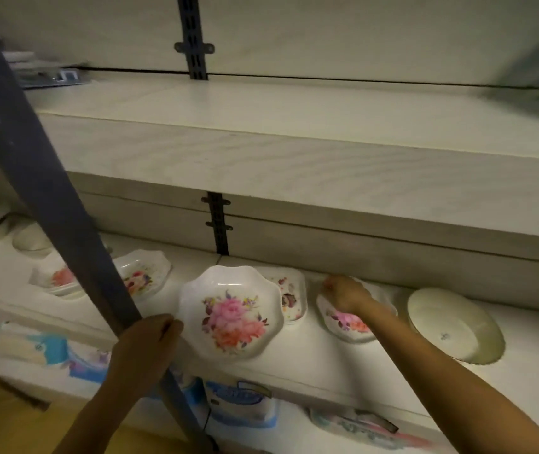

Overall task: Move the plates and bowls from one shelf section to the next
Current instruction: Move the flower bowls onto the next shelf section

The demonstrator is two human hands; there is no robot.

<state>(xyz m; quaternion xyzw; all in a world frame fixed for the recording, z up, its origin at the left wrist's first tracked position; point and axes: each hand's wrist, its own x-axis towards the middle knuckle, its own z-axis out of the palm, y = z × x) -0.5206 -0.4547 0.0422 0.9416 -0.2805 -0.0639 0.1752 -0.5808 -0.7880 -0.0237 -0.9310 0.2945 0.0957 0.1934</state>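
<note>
My left hand [148, 342] grips the left rim of a scalloped white bowl with pink and orange flowers [232, 314], held tilted over the shelf's [294, 362] front edge. Over a second floral bowl [350, 326], which rests on the shelf, lies my right hand [343, 294], fingers curled at the bowl's far rim. A small floral dish [291, 298] sits behind and between them. Further right lies a plain white plate [455, 326]. Left of the dark post, two floral dishes [145, 273] [57, 278] and a plain bowl [30, 239] stand on the neighbouring section.
A dark slanted metal post [48, 198] crosses in front of the shelf on the left. A thick empty shelf board [294, 158] hangs close above. Packaged goods [242, 404] sit on the level below. A slotted upright [218, 224] marks the section divide at the back.
</note>
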